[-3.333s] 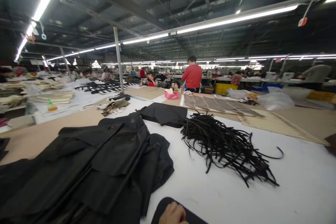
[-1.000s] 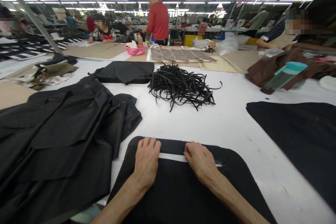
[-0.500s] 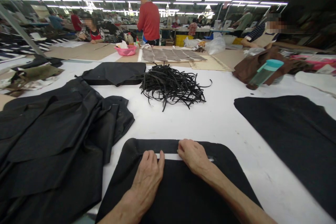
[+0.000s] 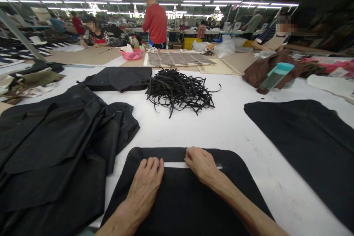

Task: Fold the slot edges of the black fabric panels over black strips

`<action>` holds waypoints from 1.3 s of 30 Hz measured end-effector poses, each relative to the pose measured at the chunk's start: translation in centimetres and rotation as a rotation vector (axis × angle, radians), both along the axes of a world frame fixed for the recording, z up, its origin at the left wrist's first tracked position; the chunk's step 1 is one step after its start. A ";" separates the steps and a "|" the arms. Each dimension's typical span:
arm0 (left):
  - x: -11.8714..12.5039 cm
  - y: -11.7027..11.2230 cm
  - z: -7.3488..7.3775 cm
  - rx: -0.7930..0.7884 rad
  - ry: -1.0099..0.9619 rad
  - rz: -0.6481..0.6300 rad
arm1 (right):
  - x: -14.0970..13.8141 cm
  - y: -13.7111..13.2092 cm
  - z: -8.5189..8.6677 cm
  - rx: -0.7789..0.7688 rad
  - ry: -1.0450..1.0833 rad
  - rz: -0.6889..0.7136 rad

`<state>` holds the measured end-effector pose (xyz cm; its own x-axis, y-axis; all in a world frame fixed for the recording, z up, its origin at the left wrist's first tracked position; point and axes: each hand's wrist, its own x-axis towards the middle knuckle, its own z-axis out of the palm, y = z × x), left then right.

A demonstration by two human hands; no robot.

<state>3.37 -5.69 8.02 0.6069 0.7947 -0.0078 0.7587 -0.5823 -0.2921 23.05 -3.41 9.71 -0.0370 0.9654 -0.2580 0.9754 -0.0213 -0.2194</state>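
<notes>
We are standing at a long white cutting table (image 4: 235,129) in a crowded workshop. Our left hand (image 4: 145,182) is lying flat, fingers together, on the black panel (image 4: 179,206) at the near edge, having slid back from its slot (image 4: 174,164). Our right hand (image 4: 201,166) is still pressing there, fingers curled and partly hiding the slot. The panel's near part is running out of view.

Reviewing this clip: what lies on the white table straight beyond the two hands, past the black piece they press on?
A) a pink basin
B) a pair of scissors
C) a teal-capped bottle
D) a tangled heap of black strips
D: beyond the left hand and right hand on the black piece, a heap of black strips lies mid-table; the pink basin and teal-capped bottle sit off to the sides.
</notes>
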 end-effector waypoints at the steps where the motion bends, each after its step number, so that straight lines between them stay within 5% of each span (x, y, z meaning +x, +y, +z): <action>1: -0.9 0.1 -0.1 0.003 -0.009 0.022 | 0.0 0.0 0.1 -0.003 0.007 -0.003; 5: -2.6 0.4 0.1 0.009 -0.041 0.091 | -0.2 0.2 0.3 0.003 0.023 -0.011; 10: 0.0 0.8 1.5 0.040 -0.147 0.177 | -0.7 0.0 0.2 0.020 0.022 -0.009; 17: 4.7 -0.6 -0.8 -0.135 -0.255 -0.089 | -0.7 -0.2 -0.4 0.037 0.069 0.033; 24: 4.3 -0.6 -1.6 -0.178 -0.311 -0.055 | 2.5 -1.3 -0.7 0.157 0.287 0.252; 39: 4.1 0.0 -2.3 -0.129 -0.235 -0.096 | 8.5 -2.9 -1.4 0.246 0.117 0.220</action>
<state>7.43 -5.67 5.75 0.6765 0.7351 0.0451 0.7364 -0.6757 -0.0337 31.58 -6.32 8.32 -0.2664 0.9639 -0.0002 0.9187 0.2538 -0.3026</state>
